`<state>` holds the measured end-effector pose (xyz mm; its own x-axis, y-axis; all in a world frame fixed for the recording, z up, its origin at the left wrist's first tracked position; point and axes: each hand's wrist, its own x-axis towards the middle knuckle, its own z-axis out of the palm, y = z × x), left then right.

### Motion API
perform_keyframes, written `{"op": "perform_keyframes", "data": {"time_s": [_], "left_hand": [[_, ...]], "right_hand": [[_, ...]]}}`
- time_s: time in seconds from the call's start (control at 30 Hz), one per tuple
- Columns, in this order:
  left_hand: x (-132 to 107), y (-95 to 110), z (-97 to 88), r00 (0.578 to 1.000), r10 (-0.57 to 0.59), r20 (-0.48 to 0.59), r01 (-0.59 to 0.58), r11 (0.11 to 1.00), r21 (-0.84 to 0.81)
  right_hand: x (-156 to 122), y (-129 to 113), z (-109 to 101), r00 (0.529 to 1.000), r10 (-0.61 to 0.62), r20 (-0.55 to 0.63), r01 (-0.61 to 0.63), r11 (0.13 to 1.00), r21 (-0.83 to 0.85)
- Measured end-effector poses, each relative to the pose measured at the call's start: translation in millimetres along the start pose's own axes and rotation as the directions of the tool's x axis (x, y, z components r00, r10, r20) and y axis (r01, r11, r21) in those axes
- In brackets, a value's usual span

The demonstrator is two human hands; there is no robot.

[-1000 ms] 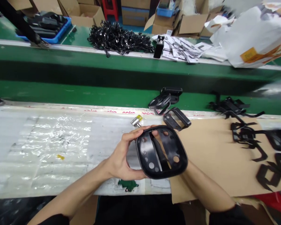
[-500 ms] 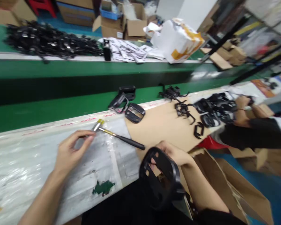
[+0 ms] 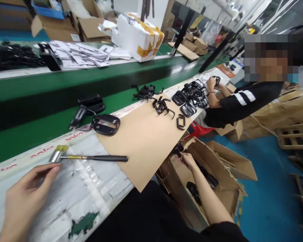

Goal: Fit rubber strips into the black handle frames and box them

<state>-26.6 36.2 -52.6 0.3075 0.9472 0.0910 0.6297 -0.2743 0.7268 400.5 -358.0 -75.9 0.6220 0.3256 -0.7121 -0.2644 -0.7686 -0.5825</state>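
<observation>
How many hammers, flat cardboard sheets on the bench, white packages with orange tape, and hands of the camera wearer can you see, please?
Hammer: 1
Flat cardboard sheet: 1
White package with orange tape: 1
Wearer's hands, left hand and right hand: 2
Total: 5

One head camera, worn; single viewpoint. I look forward and down from above the wearer's lap (image 3: 138, 218), frame canted, bench (image 3: 73, 188) slanting from lower left toward upper right. Left hand (image 3: 30, 198) close under my lens; right hand (image 3: 188, 160) a bit farther out. Co-worker (image 3: 229, 109) well off, right; cartons (image 3: 92, 28) farther back, top left.
</observation>
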Motion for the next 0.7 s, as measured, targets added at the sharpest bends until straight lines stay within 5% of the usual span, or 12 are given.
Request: {"op": "perform_keyframes", "data": {"time_s": [0.1,0.23,0.37,0.47,0.57,0.7], "left_hand": [[-3.3,17.8,-9.2,0.992,-0.077,0.100,0.083,0.995,-0.061],[-3.5,25.0,-10.5,0.994,-0.003,0.111,0.024,0.981,-0.190],[-2.5,21.5,-6.3,0.994,0.057,0.098,-0.036,0.979,-0.199],[-4.2,22.4,-5.1,0.989,0.083,0.120,-0.059,0.980,-0.192],[-6.2,25.8,-5.6,0.985,0.111,0.131,-0.084,0.977,-0.195],[-6.1,29.9,-8.0,0.988,0.108,0.112,-0.083,0.975,-0.207]], "right_hand": [[16.3,-23.9,10.6,0.999,-0.042,0.018,0.042,0.999,0.011],[-3.2,-50.2,15.8,0.974,-0.077,0.214,0.096,0.992,-0.078],[-55.9,-87.6,-2.1,0.851,-0.021,0.524,0.153,0.965,-0.210],[-86.5,-138.7,-0.6,0.757,-0.151,0.636,0.348,0.917,-0.196],[-87.2,-197.6,36.1,0.661,-0.431,0.614,0.656,0.729,-0.196],[-49.1,-257.3,124.1,0.482,-0.789,0.382,0.874,0.405,-0.267]]}}
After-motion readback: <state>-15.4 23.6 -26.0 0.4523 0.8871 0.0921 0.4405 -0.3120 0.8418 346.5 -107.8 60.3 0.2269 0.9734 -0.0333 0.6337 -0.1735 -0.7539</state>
